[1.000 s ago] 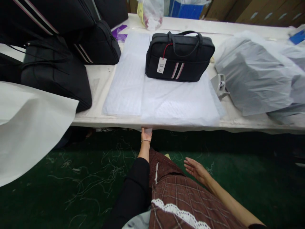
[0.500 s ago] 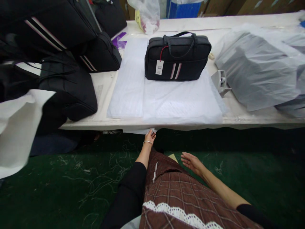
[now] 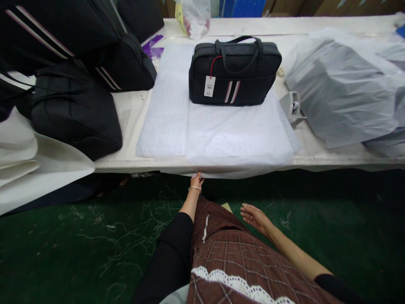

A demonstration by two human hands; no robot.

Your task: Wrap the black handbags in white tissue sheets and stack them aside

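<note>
My left hand [image 3: 196,180] is at the table's front edge, its fingers closed on the rim of a thin white sheet [image 3: 234,173] that hangs just below the edge. The rest of that sheet is hidden under the table. Over the floor, near the brown checked apron [image 3: 228,240], my right hand [image 3: 254,216] holds nothing and its fingers are extended. A black briefcase [image 3: 247,86] with a striped front stands upright on flat translucent plastic bags [image 3: 240,139]. From its handle a white tag [image 3: 209,86] hangs on a red cord.
Several black bags [image 3: 76,109] are piled at the left, with pale sheet material [image 3: 47,169] in front. A grey plastic-covered heap [image 3: 341,93] and a white tape dispenser [image 3: 292,107] sit at the right. Behind stands a clear plastic bag [image 3: 198,19]. Loose threads [image 3: 129,245] litter the green floor.
The white sheet now shows along a longer stretch of the table edge, to the right of my left hand. The pale material at the left has spread rightward. My right hand has hardly moved.
</note>
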